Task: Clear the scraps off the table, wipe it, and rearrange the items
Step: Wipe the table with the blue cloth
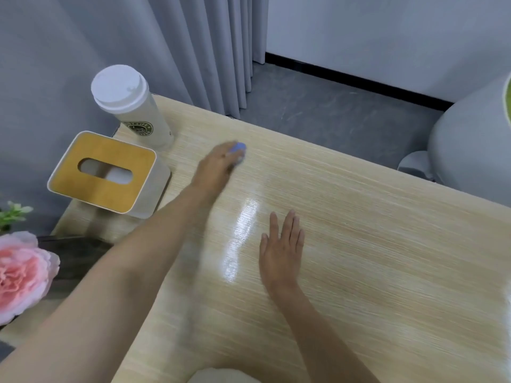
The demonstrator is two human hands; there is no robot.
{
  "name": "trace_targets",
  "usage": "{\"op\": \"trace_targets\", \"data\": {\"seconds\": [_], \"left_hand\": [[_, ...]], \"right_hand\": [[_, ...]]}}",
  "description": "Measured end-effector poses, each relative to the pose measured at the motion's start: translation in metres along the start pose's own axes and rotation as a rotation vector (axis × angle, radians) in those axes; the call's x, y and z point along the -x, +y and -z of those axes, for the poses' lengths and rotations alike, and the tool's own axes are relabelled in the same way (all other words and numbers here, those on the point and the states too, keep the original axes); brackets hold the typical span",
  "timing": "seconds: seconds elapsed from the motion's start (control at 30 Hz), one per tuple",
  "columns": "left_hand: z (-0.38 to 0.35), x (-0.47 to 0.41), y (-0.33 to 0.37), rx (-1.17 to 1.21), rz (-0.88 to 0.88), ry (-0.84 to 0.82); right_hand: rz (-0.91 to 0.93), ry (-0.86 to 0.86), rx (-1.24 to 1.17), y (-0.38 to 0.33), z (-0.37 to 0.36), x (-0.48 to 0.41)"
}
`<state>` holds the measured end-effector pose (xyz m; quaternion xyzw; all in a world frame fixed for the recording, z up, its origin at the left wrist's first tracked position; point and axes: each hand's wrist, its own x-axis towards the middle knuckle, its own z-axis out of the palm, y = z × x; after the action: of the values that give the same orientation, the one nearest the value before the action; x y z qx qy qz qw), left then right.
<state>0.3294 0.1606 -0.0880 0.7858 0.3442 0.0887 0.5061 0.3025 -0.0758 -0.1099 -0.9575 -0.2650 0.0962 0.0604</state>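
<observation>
Surface (387, 258) edges, room?
— Far edge borders floor (331, 111) and curtain (193, 51). Open wood runs from mid-surface to the right edge. Tissue box (107, 172) and lidded cup (130, 106) crowd the far-left corner; pink flower (19, 269) at the left edge.
Grips?
— Left hand (218, 167), blurred, near the cup: grip curled over blue cloth (239, 149) on the wood. Right hand (282, 244) flat mid-surface, grip spread, holding nothing. Wet sheen (243, 230) just left of it.

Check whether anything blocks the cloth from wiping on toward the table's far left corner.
Yes. The white cup stands just left of the blue cloth in the left hand, with the tissue box nearer beside it.
</observation>
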Motion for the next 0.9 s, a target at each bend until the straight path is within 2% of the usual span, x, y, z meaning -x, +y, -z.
{"op": "trace_targets", "data": {"seconds": [0.07, 0.1, 0.13, 0.2, 0.23, 0.27, 0.3, 0.33, 0.4, 0.47, 0.6, 0.7, 0.8, 0.9], "left_hand": [[0.009, -0.022, 0.003, 0.154, 0.138, 0.263], [0.004, -0.028, 0.010, 0.059, 0.122, 0.304], [-0.003, -0.031, 0.017, -0.011, 0.117, 0.274], [-0.019, -0.032, 0.027, 0.052, 0.056, 0.057], [-0.025, -0.032, 0.026, -0.013, -0.032, -0.057], [-0.025, -0.034, 0.024, -0.076, -0.116, -0.067], [-0.018, -0.038, 0.021, -0.117, -0.173, -0.016], [-0.007, -0.040, 0.022, -0.189, -0.131, 0.062], [0.014, -0.050, 0.019, -0.187, 0.078, 0.301], [0.016, -0.055, 0.019, -0.325, 0.123, 0.365], [-0.043, -0.032, 0.040, -0.259, -0.008, 0.142], [-0.079, 0.011, 0.043, -0.295, -0.157, -0.044], [-0.088, 0.050, 0.031, -0.219, -0.237, -0.181], [-0.076, 0.085, 0.023, -0.291, -0.297, -0.302]], "right_hand": [[0.004, -0.005, 0.012, 0.000, 0.000, 0.000], [0.004, -0.003, 0.019, 0.000, 0.000, 0.000], [-0.001, 0.001, 0.019, 0.000, -0.001, 0.000], [-0.005, 0.005, 0.002, 0.001, -0.003, 0.000], [0.002, 0.000, 0.000, 0.002, -0.003, 0.000], [0.012, -0.001, 0.004, 0.003, -0.003, 0.001], [0.014, 0.002, 0.007, 0.003, -0.003, 0.001], [0.011, 0.005, 0.007, 0.003, -0.003, 0.000], [0.007, 0.002, 0.006, 0.003, -0.003, 0.000], [0.007, -0.007, 0.000, 0.005, -0.002, 0.000], [0.024, -0.023, -0.007, 0.006, 0.003, 0.001], [-0.066, -0.008, -0.055, 0.002, 0.010, 0.004], [-0.131, -0.024, -0.112, 0.008, 0.016, 0.018], [-0.186, -0.051, -0.142, 0.016, 0.020, 0.039]]}}
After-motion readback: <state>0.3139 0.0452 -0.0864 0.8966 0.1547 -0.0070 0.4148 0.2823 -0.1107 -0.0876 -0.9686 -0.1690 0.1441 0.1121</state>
